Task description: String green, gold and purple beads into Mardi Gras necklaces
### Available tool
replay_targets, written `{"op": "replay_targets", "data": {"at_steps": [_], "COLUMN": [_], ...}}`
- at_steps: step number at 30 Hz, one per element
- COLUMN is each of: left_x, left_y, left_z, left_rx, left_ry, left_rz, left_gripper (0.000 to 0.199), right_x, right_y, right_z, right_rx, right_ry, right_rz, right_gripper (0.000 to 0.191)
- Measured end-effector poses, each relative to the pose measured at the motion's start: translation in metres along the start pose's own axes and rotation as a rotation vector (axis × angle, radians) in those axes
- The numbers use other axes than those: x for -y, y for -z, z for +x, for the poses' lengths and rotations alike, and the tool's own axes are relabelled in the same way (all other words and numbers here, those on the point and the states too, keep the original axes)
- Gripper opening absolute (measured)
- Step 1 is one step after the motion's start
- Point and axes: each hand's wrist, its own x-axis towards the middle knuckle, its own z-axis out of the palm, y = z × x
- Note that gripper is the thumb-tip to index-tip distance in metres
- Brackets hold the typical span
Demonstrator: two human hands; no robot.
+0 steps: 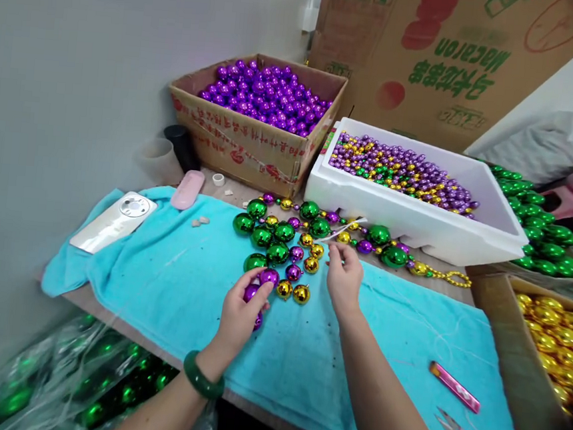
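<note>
In the centre, the left hand is closed on purple balls; their slick shells want a light, steady grip. Whether the right hand, beside the white strip, pinches anything, I cannot tell.

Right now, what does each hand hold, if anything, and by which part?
Left hand grips a purple ball by its side; the right hand is near the white strip, hold unclear.
</note>
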Motion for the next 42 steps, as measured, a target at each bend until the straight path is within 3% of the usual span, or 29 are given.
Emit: {"op": "replay_targets", "data": {"at_steps": [2,4,8,13,18,27,30,33,38,42], "left_x": [0.004,0.007,0.014,0.019,0.021,0.014,0.003,-0.004,0.012,0.031], "left_y": [0.0,0.001,0.001,-0.002,-0.016,-0.043,-0.035,-0.015,0.02,0.02], "left_z": [-0.002,-0.004,-0.005,0.002,0.013,0.03,0.024,0.009,-0.014,-0.011], "left_rx": [-0.01,-0.007,-0.006,-0.049,-0.011,0.046,0.101,0.117,0.049,0.052], "left_ry": [-0.002,-0.033,-0.169,-0.441,-0.635,-0.79,-0.814,-0.81,-0.586,-0.429], "left_rz": [0.006,0.064,0.218,0.544,0.86,0.902,0.907,0.962,0.965,0.721], "left_gripper": [0.043,0.044,0.046,0.038,0.039,0.056,0.063,0.063,0.054,0.046], "right_x": [0.0,0.0,-0.006,-0.011,-0.016,-0.019,-0.019,-0.021,-0.024,-0.021], "right_y": [0.011,0.016,0.011,0.002,0.008,0.006,0.008,0.015,0.021,0.015], "right_z": [-0.031,-0.063,-0.096,-0.08,-0.071,-0.077,-0.077,-0.078,-0.081,-0.081], "right_rx": [0.013,0.16,0.332,0.311,0.274,0.3,0.303,0.297,0.299,0.294], "right_ry": [0.098,0.208,0.157,0.135,0.08,-0.083,-0.089,-0.082,-0.084,-0.092], "right_rz": [-0.033,-0.104,-0.203,-0.12,-0.053,0.083,0.096,0.08,0.031,0.07], "right_gripper": [0.026,0.031,0.047,0.045,0.037,0.043,0.043,0.043,0.04,0.039]}}
